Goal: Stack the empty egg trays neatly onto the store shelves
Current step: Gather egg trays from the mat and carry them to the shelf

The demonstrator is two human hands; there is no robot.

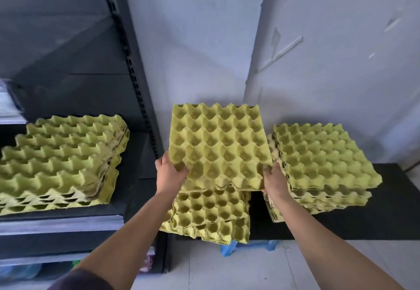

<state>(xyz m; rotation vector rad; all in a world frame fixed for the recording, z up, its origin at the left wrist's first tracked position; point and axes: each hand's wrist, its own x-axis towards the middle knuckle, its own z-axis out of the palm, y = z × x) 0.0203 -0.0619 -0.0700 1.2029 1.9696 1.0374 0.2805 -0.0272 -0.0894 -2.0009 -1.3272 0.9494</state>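
Note:
I hold a yellow-green egg tray point(219, 146) lifted and tilted above a low pile of trays point(209, 217). My left hand point(169, 172) grips its near left corner, thumb in a cup. My right hand point(273, 179) grips its near right corner. On the dark shelf point(127, 201) at the left lies a stack of trays point(61, 160), somewhat skewed. Another stack point(322, 164) stands at the right on a black platform point(386, 210).
A black slotted shelf upright point(134, 73) rises between the shelf unit and the pale wall point(204, 39). A blue plastic bag point(229, 248) lies on the light floor below the middle pile. Lower shelves at the left hold bagged goods.

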